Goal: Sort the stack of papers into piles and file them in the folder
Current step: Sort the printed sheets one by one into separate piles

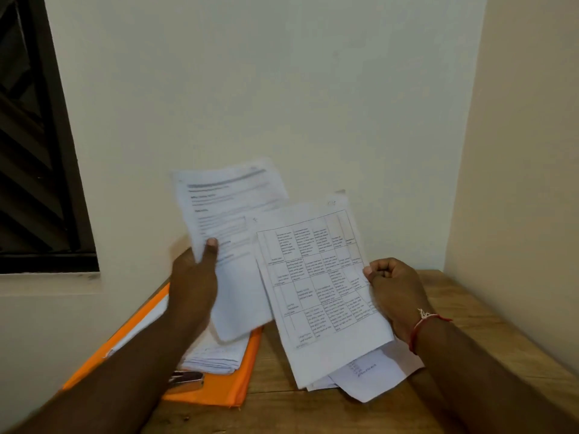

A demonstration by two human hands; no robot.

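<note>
while the left hand (194,283) pinches a text sheet (225,208) and the right hand (398,291) clamps gridded sheets (313,286), a slip could mix piles.

A wooden table (463,296) fills a pale-walled corner, with a dark-framed window (31,151) left and a stapler (185,379) nearer.

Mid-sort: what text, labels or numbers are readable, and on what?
Nothing is legible.
On the text sheet in the left hand: headings and lines, blurred.
On the table sheet in the right hand: cell text too small.
On the loose sheet beneath it: short lines, too small.
On the orange folder: no label shows.
</note>
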